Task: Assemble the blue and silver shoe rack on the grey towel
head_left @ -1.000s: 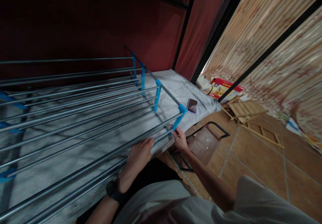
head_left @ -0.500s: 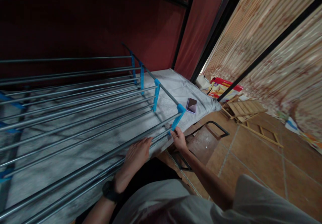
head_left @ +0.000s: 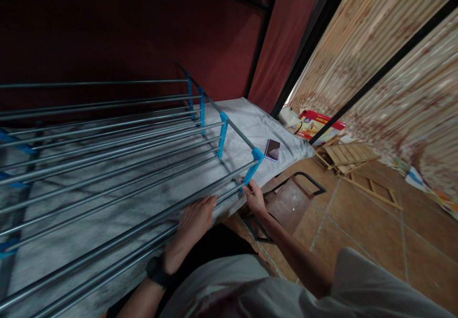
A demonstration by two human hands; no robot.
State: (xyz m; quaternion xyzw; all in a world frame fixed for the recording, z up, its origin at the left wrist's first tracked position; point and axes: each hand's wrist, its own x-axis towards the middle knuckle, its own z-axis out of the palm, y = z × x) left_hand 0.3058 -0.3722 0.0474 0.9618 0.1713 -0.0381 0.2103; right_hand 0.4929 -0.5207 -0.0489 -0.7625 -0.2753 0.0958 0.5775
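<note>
A rack of grey metal tubes (head_left: 107, 244) with blue plastic connectors (head_left: 222, 134) lies across a cloth-covered surface (head_left: 238, 113). My left hand (head_left: 196, 217), a black watch on its wrist, is closed around the lower front tubes, its fingertips partly hidden. Just to its right, my right hand (head_left: 255, 198) grips the lower end of the front corner connector (head_left: 253, 166), where the tube ends meet. The thumb and fingers of that hand press at the joint; exactly how the tube sits inside cannot be seen.
A phone (head_left: 273, 149) lies on the cloth beyond the corner connector. A stool or chair with a black frame (head_left: 291, 201) stands at the right, below the surface. Farther off are a wooden folding piece (head_left: 350, 155) on the tiled floor and a red-yellow box (head_left: 320, 125).
Almost nothing differs. Both hands keep the same places on the rack, and the rack itself stays put.
</note>
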